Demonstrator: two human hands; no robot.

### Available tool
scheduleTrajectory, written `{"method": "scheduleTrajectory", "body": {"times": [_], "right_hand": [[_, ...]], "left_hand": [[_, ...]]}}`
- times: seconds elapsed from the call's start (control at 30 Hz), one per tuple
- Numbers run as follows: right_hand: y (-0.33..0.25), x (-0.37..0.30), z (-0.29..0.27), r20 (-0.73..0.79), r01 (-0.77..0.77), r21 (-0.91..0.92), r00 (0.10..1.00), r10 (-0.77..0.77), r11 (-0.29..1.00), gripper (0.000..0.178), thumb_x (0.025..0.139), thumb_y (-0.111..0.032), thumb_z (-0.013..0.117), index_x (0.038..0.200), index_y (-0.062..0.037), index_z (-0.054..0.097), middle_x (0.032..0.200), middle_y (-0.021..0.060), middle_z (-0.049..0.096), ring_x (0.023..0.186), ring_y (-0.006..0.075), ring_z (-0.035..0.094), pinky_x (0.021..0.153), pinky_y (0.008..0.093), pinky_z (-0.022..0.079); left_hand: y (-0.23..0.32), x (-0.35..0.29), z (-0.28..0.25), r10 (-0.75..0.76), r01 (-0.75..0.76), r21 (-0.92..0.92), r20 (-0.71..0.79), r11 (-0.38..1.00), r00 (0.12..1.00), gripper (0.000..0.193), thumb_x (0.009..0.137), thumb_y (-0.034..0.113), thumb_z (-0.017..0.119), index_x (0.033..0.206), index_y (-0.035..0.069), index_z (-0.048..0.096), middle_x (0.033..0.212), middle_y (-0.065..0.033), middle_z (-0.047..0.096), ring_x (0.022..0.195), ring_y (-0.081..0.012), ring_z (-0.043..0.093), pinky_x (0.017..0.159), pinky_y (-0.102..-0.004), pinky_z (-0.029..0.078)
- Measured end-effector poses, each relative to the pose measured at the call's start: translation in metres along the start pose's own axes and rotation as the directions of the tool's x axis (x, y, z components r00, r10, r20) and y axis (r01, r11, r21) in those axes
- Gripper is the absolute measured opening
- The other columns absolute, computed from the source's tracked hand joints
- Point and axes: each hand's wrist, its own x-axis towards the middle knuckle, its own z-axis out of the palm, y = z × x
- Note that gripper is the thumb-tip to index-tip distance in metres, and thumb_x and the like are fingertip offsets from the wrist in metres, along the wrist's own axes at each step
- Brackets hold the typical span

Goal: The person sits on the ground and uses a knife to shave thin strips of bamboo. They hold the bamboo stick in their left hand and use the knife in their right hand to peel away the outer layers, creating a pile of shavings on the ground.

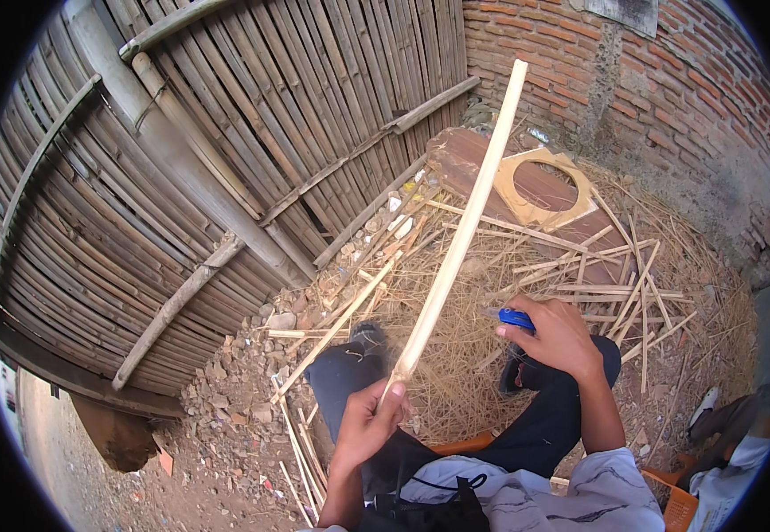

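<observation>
My left hand [371,422] is closed round the lower end of a long, pale split bamboo strip [460,244]. The strip slants up and away to the right, its far end high in front of the brick wall. My right hand [558,335] grips a blue-handled cutter knife [516,319] near my right knee. A thin blade seems to point left from the handle, apart from the strip. Under both hands lie thin bamboo shavings [456,390] between my legs.
Several cut bamboo strips [646,301] lie crisscrossed at right, others [300,461] at lower left. Beyond are a brown board [465,160] and a wooden piece with a round hole [513,191]. A bamboo fence [225,115] and brick wall [695,97] enclose the spot. Another person's leg [723,417] shows at right.
</observation>
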Motion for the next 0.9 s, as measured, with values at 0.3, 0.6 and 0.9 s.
{"method": "scheduleTrajectory", "body": {"times": [0.3, 0.6, 0.9], "right_hand": [[-0.018, -0.002, 0.029, -0.384, 0.254, 0.236, 0.911, -0.150, 0.938, 0.034, 0.100, -0.037, 0.078, 0.108, -0.0041, 0.074, 0.087, 0.0142, 0.076, 0.072, 0.0335, 0.075, 0.063, 0.0433, 0.057], [-0.047, -0.006, 0.052, -0.500, 0.513, 0.127, 0.772, -0.392, 0.849, 0.029, 0.096, -0.033, 0.084, 0.104, -0.0060, 0.075, 0.088, 0.0073, 0.078, 0.064, 0.0232, 0.075, 0.055, 0.0347, 0.056], [-0.049, -0.007, 0.045, -0.547, 0.515, 0.078, 0.738, -0.396, 0.854, 0.029, 0.095, -0.035, 0.085, 0.099, -0.0078, 0.076, 0.079, 0.0053, 0.075, 0.060, 0.0213, 0.072, 0.051, 0.0335, 0.053]], "left_hand": [[0.002, 0.002, 0.010, 0.054, -0.056, -0.052, -0.035, 0.997, 0.998, 0.039, 0.120, 0.032, 0.051, 0.101, 0.002, 0.067, 0.061, 0.0074, 0.041, 0.050, -0.0023, 0.032, 0.046, -0.0233, 0.026], [0.017, -0.001, 0.030, 0.142, -0.121, 0.187, -0.103, 0.975, 0.984, 0.035, 0.115, 0.026, 0.062, 0.094, 0.001, 0.073, 0.061, 0.0008, 0.055, 0.057, -0.0056, 0.050, 0.054, -0.0280, 0.040], [0.022, -0.007, 0.027, 0.127, -0.109, 0.247, -0.055, 0.963, 0.990, 0.036, 0.115, 0.027, 0.061, 0.092, 0.001, 0.072, 0.062, -0.0013, 0.058, 0.059, -0.0067, 0.054, 0.057, -0.0290, 0.043]]}}
